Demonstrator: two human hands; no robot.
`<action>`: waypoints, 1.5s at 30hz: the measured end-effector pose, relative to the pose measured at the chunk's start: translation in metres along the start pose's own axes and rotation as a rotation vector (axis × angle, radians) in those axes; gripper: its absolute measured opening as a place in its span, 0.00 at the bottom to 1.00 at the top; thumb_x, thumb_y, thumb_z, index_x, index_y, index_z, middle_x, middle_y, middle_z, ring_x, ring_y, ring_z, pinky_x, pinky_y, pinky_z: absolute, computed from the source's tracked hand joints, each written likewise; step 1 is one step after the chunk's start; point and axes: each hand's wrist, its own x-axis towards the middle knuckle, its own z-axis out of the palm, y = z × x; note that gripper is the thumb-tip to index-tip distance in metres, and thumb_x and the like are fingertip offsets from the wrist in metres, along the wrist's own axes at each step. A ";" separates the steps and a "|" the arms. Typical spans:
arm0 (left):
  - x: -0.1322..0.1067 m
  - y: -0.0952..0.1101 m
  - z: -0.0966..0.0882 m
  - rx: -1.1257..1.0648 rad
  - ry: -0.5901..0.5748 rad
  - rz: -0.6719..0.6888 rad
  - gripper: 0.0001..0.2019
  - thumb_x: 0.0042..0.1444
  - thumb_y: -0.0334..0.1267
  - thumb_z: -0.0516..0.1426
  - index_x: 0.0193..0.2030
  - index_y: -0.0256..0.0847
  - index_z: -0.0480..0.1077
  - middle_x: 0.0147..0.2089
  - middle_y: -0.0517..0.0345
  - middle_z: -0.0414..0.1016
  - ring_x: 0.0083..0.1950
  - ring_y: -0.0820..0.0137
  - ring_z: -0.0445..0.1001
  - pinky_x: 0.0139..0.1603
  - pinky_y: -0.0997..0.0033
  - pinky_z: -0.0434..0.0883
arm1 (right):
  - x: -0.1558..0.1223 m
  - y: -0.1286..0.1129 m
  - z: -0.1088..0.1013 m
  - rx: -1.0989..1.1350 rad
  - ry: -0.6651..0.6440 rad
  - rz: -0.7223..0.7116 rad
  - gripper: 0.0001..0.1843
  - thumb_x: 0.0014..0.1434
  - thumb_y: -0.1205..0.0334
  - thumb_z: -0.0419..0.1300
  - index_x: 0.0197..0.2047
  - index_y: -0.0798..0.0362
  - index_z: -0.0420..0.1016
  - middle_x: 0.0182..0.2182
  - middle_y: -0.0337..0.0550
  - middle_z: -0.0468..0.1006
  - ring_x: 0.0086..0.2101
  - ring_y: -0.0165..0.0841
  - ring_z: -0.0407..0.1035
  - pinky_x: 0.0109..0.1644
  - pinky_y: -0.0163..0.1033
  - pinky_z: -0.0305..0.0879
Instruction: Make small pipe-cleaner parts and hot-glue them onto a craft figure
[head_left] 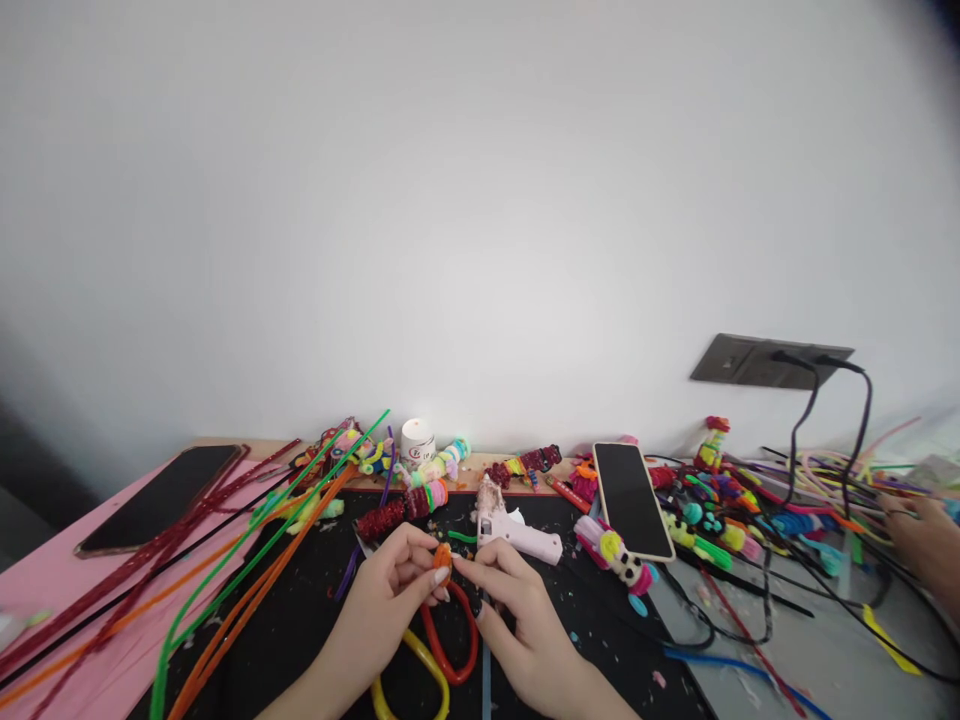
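Note:
Between the thumb and fingers of my left hand [394, 585] is a small, tightly coiled orange pipe cleaner piece [443, 562]. My right hand [521, 615] meets it from the other side, its fingers curled and a fingertip at the piece's edge. Something small and dark shows by the right thumb; I cannot make it out. Just below the hands lie a red loop [473, 655] and a yellow loop [445, 683] that look like scissor handles. Beyond the right hand rests a pale pink glue gun [529, 540], and a dark red pipe cleaner coil [381, 520] lies behind the left hand.
Long pipe cleaners [247, 600] cross the left side over pink paper [127, 650] and a dark phone [165, 495]. A white-edged phone [634, 500] leans at centre right. Colourful figures and cords crowd the right, where another person's hand [926, 540] reaches in. A socket plate [750, 360] is on the wall.

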 end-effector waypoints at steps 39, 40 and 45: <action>0.001 -0.003 0.000 -0.009 -0.022 0.004 0.06 0.50 0.32 0.59 0.32 0.40 0.65 0.26 0.64 0.72 0.27 0.72 0.73 0.30 0.73 0.69 | 0.001 0.001 0.000 0.034 -0.007 -0.018 0.19 0.57 0.72 0.49 0.50 0.52 0.69 0.36 0.44 0.65 0.37 0.35 0.62 0.41 0.40 0.61; 0.001 -0.003 0.000 -0.010 -0.021 0.001 0.06 0.50 0.33 0.59 0.32 0.40 0.65 0.27 0.64 0.72 0.28 0.72 0.73 0.31 0.73 0.69 | 0.002 0.001 -0.001 0.034 -0.008 -0.015 0.19 0.57 0.72 0.49 0.50 0.52 0.69 0.36 0.44 0.65 0.37 0.35 0.62 0.41 0.40 0.61; 0.001 -0.001 0.000 -0.013 -0.026 -0.003 0.06 0.51 0.34 0.59 0.31 0.40 0.65 0.27 0.63 0.73 0.29 0.71 0.73 0.32 0.71 0.71 | 0.001 -0.001 -0.001 0.021 -0.015 0.006 0.20 0.56 0.73 0.49 0.51 0.52 0.69 0.36 0.44 0.65 0.37 0.35 0.62 0.41 0.39 0.62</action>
